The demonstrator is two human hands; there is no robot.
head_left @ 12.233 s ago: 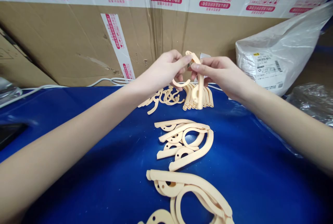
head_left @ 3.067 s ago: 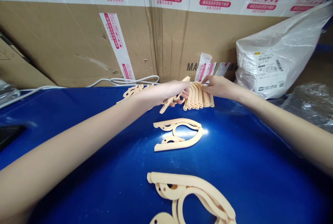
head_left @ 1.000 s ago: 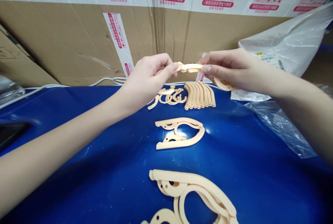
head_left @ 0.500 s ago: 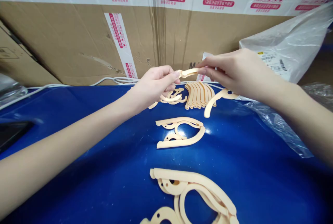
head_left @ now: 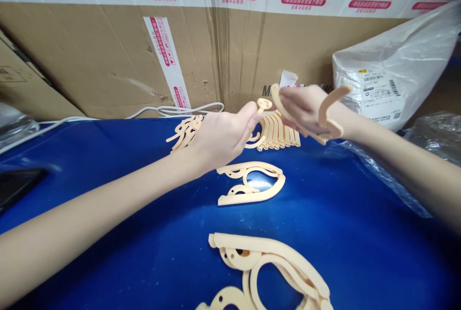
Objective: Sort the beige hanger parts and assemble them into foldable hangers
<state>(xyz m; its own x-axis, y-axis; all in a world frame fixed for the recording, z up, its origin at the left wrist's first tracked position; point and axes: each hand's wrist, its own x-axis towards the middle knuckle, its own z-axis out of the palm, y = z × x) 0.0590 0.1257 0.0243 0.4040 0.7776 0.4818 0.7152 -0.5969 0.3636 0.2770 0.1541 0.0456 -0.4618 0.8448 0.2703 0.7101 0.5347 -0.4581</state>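
My left hand (head_left: 225, 134) pinches a small cream plastic hanger piece (head_left: 264, 104) between thumb and forefinger; most of the piece is hidden by the hand. To its right, my right hand (head_left: 306, 101) is closed around a curved cream hanger arm (head_left: 326, 108), whose ends stick out on both sides of the fingers. Below the hands lies a folded plastic hanger (head_left: 248, 198). Closer to me is a stack of folded hangers (head_left: 266, 244), cut off by the lower picture edge. Behind my hands is a row of curved hanger arms (head_left: 275, 130).
Loose hooked pieces (head_left: 187, 130) lie at the back of the blue table (head_left: 126, 247). A large taped cardboard box (head_left: 108, 50) stands behind, with a white cable (head_left: 190, 109) along its foot. Plastic bag (head_left: 396, 55) at right; dark flat device (head_left: 21, 182) at left.
My hands have drawn apart from the piece they both held. The right hand has turned and now holds a curved hanger arm. My left hand has moved slightly right and down, uncovering loose pieces.
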